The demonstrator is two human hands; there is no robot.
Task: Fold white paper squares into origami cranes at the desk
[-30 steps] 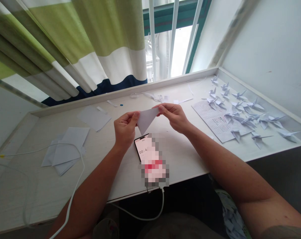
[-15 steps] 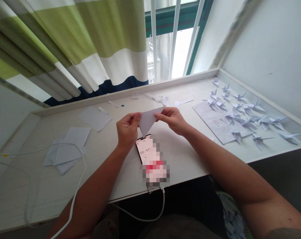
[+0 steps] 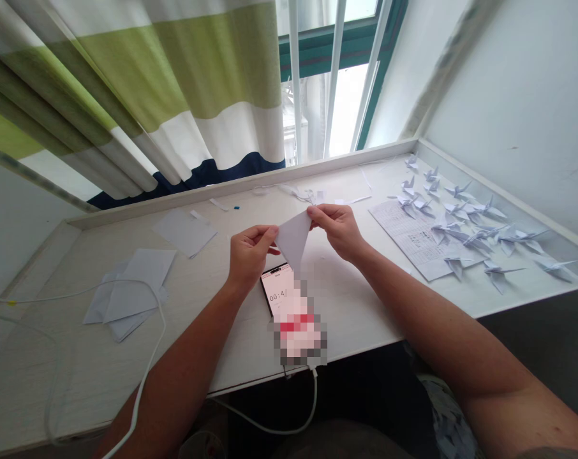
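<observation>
While the L hand (image 3: 251, 254) pinches the left corner of a folded white paper (image 3: 293, 239) btwn thumb & fingers, the R hand (image 3: 335, 226) pinches its upper right corner, so it's held up above the desk (image 3: 347, 296), narrow end pointing to approx 6 o'clock. Taking that paper as clock centre: phone (image 3: 282, 306) lies at 6, screen up, timer showing, much of the display pixelated; the paper's lower tip overlaps its top end in this view, can't tell if they touch. White cord (image 3: 314, 390) leaves the phone's near end & drops past the desk edge. At 9, flat sheets (image 3: 186, 234); btwn 8 & 9, an overlapping stack of sheets (image 3: 138, 268) w/ a white cable (image 3: 135, 417) looping across. Tiny blue bit (image 3: 237, 208) at approx 10. At 3, a lined sheet w/ writing (image 3: 404, 239), plus lots of paper cranes (image 3: 478, 239), some sitting on it, others on the desk beyond. Paper scraps (image 3: 321, 196) at approx 1. Further back: green/white curtain (image 3: 174, 70) at 10-11, window bars (image 3: 335, 80) at 12-1.
</observation>
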